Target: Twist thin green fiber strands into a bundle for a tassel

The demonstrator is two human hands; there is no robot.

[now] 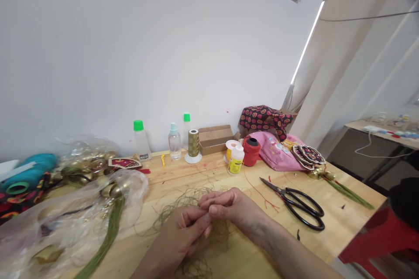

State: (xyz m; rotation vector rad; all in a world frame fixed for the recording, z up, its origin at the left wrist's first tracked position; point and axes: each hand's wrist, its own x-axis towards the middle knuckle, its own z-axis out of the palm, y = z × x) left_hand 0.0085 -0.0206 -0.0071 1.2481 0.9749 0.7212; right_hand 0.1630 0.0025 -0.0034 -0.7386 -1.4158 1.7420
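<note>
My left hand (pixel 185 231) and my right hand (pixel 231 209) meet over the front middle of the table, fingertips pinched close together. Loose olive-green thread (pixel 178 202) lies tangled around and beneath them, and both pinches seem to be on this thread. The exact strand between the fingers is too fine to make out. Right of my hands lie black-handled scissors (pixel 296 202), blades partly apart. To the left, a bundle of green tassel threads (pixel 109 235) hangs from a gold bell (pixel 113 189) on a clear plastic bag (pixel 137 183).
Along the wall stand green-capped bottles (pixel 140 139), a spray bottle (pixel 174 141), a gold thread spool (pixel 193 143), a cardboard box (pixel 216 139), a glue bottle (pixel 236 160) and a red thread spool (pixel 251 152). A pink bag (pixel 275 152) and tasselled ornaments (pixel 309 159) are at right. Teal thread (pixel 32 174) sits far left.
</note>
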